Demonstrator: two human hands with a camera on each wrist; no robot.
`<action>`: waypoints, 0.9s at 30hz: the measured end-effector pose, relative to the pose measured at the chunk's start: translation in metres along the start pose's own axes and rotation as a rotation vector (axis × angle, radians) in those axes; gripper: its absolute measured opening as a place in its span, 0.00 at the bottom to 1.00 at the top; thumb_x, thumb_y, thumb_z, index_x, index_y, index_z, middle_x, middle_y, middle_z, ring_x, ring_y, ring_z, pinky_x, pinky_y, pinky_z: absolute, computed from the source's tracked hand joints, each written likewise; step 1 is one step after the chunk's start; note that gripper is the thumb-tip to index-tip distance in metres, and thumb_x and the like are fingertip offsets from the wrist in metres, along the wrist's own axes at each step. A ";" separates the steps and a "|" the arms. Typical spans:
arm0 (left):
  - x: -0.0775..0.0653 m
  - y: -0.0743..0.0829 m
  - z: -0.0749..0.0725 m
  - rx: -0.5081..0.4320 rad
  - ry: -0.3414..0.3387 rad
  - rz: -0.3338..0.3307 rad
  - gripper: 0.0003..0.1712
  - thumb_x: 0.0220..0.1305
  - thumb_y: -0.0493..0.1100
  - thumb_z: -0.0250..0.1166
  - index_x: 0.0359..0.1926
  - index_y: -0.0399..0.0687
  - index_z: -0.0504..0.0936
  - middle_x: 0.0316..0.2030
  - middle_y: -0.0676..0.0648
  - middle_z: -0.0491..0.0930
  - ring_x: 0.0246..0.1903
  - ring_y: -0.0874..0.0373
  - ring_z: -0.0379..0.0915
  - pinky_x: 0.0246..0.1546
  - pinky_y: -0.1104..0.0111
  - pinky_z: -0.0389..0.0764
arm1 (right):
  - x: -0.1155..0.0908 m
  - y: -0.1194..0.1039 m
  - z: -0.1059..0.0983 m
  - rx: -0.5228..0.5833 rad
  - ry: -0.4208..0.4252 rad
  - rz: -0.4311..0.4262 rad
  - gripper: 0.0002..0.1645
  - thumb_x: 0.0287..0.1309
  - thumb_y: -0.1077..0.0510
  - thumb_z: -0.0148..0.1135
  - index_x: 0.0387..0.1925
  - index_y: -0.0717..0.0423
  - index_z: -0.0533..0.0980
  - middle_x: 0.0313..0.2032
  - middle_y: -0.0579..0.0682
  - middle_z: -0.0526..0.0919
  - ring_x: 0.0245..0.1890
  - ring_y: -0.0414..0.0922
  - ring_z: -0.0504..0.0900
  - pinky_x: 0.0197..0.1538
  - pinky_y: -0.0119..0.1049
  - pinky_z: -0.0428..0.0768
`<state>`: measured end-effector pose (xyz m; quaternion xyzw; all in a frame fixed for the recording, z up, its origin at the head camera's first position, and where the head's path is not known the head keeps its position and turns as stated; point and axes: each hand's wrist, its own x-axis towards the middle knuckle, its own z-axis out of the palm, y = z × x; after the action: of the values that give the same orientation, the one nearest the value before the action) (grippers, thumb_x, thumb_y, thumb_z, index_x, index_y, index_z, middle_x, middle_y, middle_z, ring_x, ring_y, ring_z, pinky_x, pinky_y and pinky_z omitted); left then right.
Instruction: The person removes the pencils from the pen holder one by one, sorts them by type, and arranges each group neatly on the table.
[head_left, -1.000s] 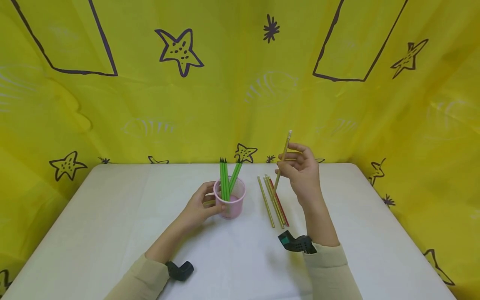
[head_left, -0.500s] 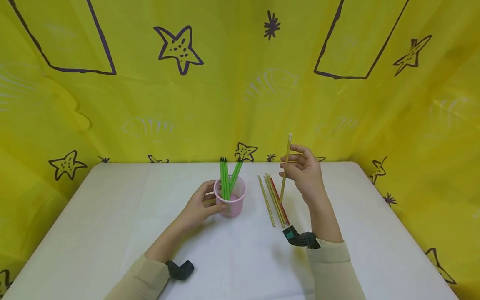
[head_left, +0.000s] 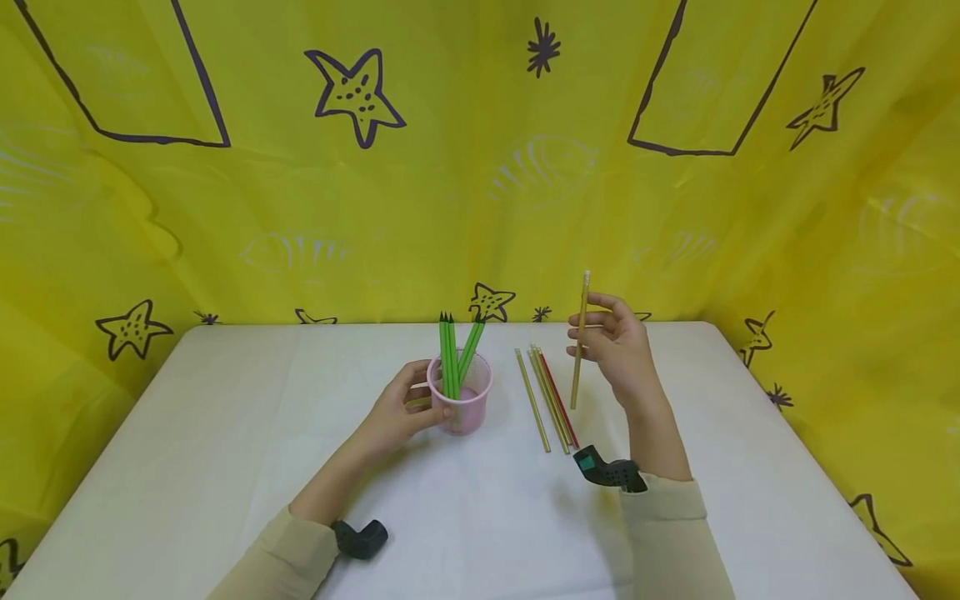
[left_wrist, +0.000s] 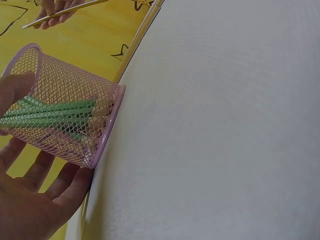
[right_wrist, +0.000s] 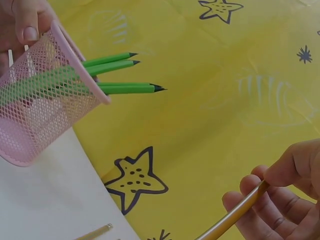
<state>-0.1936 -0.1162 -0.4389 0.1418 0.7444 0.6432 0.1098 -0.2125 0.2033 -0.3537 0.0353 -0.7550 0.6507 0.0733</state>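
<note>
A pink mesh pencil cup [head_left: 467, 418] stands upright on the table, gripped from its left side by my left hand [head_left: 396, 410]. Several green pencils [head_left: 450, 360] lean inside it, black points upward. In the left wrist view the thumb lies near the rim of the cup [left_wrist: 70, 75], with the fingers round the other side. My right hand [head_left: 621, 348] pinches a gold pencil [head_left: 577, 375] between thumb and fingers, nearly upright, its white eraser end on top. The right wrist view shows the thumb pressing this pencil [right_wrist: 232, 215] against the fingers.
Between the cup and my right hand lie several gold pencils [head_left: 532, 402] and a red pencil [head_left: 559, 400] on the white table [head_left: 262, 417]. A yellow curtain [head_left: 450, 208] with dark star drawings hangs behind the table and along both sides.
My right hand has shifted a little right and downward, away from the loose pencils. The gold pencil in it has turned from slanted to nearly upright. My left hand and the cup stay put.
</note>
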 end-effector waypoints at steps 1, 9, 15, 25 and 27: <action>0.000 0.000 0.000 0.003 -0.001 0.001 0.42 0.58 0.36 0.73 0.70 0.49 0.63 0.67 0.38 0.68 0.64 0.40 0.70 0.63 0.51 0.75 | 0.000 0.001 0.000 -0.004 0.001 0.003 0.29 0.68 0.66 0.56 0.68 0.58 0.63 0.47 0.56 0.79 0.41 0.44 0.83 0.44 0.38 0.87; 0.001 -0.003 -0.001 -0.009 -0.017 0.014 0.42 0.59 0.36 0.72 0.70 0.46 0.62 0.67 0.36 0.67 0.64 0.38 0.69 0.63 0.51 0.74 | 0.004 0.010 -0.003 -0.048 -0.006 0.093 0.30 0.67 0.67 0.56 0.69 0.58 0.63 0.48 0.60 0.78 0.41 0.45 0.82 0.44 0.38 0.87; 0.001 -0.002 -0.001 -0.007 -0.012 0.011 0.42 0.58 0.35 0.72 0.70 0.47 0.62 0.67 0.37 0.67 0.64 0.39 0.70 0.63 0.51 0.75 | 0.008 0.024 -0.006 -0.128 -0.008 0.125 0.29 0.67 0.67 0.55 0.68 0.59 0.64 0.52 0.68 0.75 0.41 0.47 0.82 0.43 0.38 0.88; 0.001 0.000 -0.001 0.000 -0.017 0.004 0.42 0.59 0.36 0.72 0.71 0.47 0.61 0.68 0.37 0.66 0.65 0.38 0.69 0.63 0.51 0.74 | 0.008 0.036 -0.007 -0.211 0.001 0.184 0.27 0.68 0.66 0.56 0.66 0.59 0.66 0.52 0.71 0.76 0.48 0.65 0.79 0.38 0.34 0.87; 0.001 0.000 -0.001 0.000 -0.015 0.000 0.42 0.59 0.37 0.72 0.71 0.47 0.61 0.68 0.37 0.66 0.65 0.38 0.69 0.63 0.51 0.75 | 0.009 0.037 -0.008 -0.222 0.002 0.189 0.27 0.68 0.66 0.56 0.66 0.60 0.66 0.52 0.71 0.76 0.48 0.64 0.79 0.38 0.34 0.87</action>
<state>-0.1946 -0.1170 -0.4388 0.1465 0.7435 0.6421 0.1155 -0.2262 0.2168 -0.3877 -0.0448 -0.8223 0.5671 0.0160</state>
